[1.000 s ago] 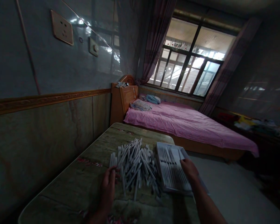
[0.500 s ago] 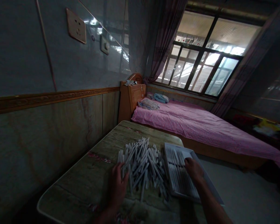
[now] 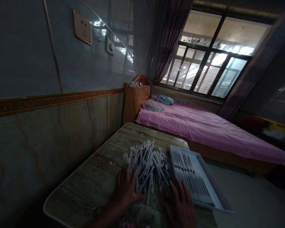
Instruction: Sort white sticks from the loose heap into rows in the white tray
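While the dim room is leaving fine detail in shadow, both hands are resting at the near edge of a loose heap of thin white plastic sticks (image 3: pixel 146 161) lying on the green-brown marbled bench (image 3: pixel 92 186). The left hand (image 3: pixel 126 187) is lying palm down on the heap's near left corner. Its grip is spread, with the fingers fanned over the nearest stick ends and pinching nothing that I can make out. The right hand (image 3: pixel 180 201) is sitting at the heap's near right corner with its grip likewise spread and flat; whether anything is tucked under the palm is hidden.

The heap is lying straight ahead of both grips, on their far side. Most sticks are pointing near to far, with some crossing at angles, so their long axes are running roughly in line with the fingers rather than across them.

Just right of the heap, a shallow white rectangular tray (image 3: pixel 219 198) is holding neat rows of the same sticks, laid along its length, which is slanting from far left to near right. The right hand is the nearer one to the tray, just beside its near left edge. The left hand is sitting apart from it, with the heap between.
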`<control>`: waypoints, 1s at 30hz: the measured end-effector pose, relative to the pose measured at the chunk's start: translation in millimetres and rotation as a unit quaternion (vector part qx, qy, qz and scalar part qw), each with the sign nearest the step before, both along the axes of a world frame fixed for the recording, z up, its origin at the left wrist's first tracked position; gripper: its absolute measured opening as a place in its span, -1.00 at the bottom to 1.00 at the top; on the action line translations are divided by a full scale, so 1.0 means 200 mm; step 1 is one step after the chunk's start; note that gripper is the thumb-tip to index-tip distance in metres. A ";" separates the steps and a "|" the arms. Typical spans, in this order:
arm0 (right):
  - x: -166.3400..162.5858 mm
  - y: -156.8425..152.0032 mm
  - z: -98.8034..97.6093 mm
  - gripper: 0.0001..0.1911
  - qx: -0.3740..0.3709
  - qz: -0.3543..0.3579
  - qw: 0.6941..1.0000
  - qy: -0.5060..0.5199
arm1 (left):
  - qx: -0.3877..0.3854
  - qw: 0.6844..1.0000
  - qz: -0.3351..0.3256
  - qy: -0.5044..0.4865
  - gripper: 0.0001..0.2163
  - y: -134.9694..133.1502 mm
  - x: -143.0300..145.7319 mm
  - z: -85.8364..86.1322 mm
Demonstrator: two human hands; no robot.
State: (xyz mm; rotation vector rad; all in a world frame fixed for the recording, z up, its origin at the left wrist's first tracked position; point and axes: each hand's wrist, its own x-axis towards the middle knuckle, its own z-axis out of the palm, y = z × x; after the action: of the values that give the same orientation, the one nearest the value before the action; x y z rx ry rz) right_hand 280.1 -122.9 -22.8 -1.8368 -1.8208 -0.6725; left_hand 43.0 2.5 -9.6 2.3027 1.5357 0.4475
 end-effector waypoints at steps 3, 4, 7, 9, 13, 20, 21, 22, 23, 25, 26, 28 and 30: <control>0.05 0.00 -0.06 -0.34 -0.008 -0.008 1.000 -0.021 | -0.024 0.999 -0.013 0.038 0.08 -0.02 0.04 0.04; 0.06 0.01 -0.07 -0.36 -0.013 -0.005 1.000 -0.025 | -0.026 0.998 -0.015 0.047 0.10 -0.02 0.05 0.05; 0.07 0.04 -0.08 -0.44 -0.022 -0.002 0.999 -0.034 | -0.023 0.997 -0.020 0.064 0.09 -0.02 0.08 0.07; 0.08 0.07 -0.09 -0.46 -0.026 -0.002 0.999 -0.039 | -0.020 0.998 -0.021 0.062 0.07 -0.01 0.10 0.06; 0.11 0.12 -0.09 -0.47 -0.048 0.015 0.998 -0.041 | -0.013 0.998 -0.027 0.051 0.12 0.02 0.14 0.05; 0.15 0.21 -0.03 -0.49 -0.095 0.030 0.995 -0.001 | -0.016 0.998 -0.033 0.047 0.10 0.08 0.24 0.06; 0.16 0.22 -0.03 -0.48 -0.103 0.034 0.994 0.005 | -0.015 0.998 -0.032 0.045 0.10 0.09 0.25 0.06; 0.16 0.23 -0.02 -0.48 -0.110 0.039 0.993 0.009 | -0.013 0.998 -0.034 0.043 0.10 0.10 0.26 0.06; 0.17 0.24 -0.01 -0.47 -0.116 0.045 0.992 0.013 | -0.010 0.998 -0.036 0.041 0.10 0.11 0.28 0.05; 0.19 0.27 0.01 -0.46 -0.129 0.059 0.990 0.017 | -0.004 0.998 -0.042 0.035 0.09 0.13 0.30 0.04; 0.20 0.28 0.01 -0.46 -0.135 0.066 0.988 0.019 | -0.002 0.999 -0.043 0.033 0.09 0.14 0.32 0.04; 0.22 0.31 0.02 -0.45 -0.146 0.080 0.986 0.022 | -0.001 0.999 -0.042 0.026 0.09 0.16 0.34 0.03; 0.23 0.32 0.02 -0.45 -0.152 0.089 0.984 0.026 | -0.005 0.999 -0.040 0.018 0.08 0.18 0.35 0.03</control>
State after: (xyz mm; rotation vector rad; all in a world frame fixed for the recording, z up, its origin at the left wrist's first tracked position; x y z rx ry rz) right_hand 325.8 -58.0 -17.8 -1.8245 -2.1133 -0.2908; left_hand 113.9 38.5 -3.2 2.3678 1.4524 0.3786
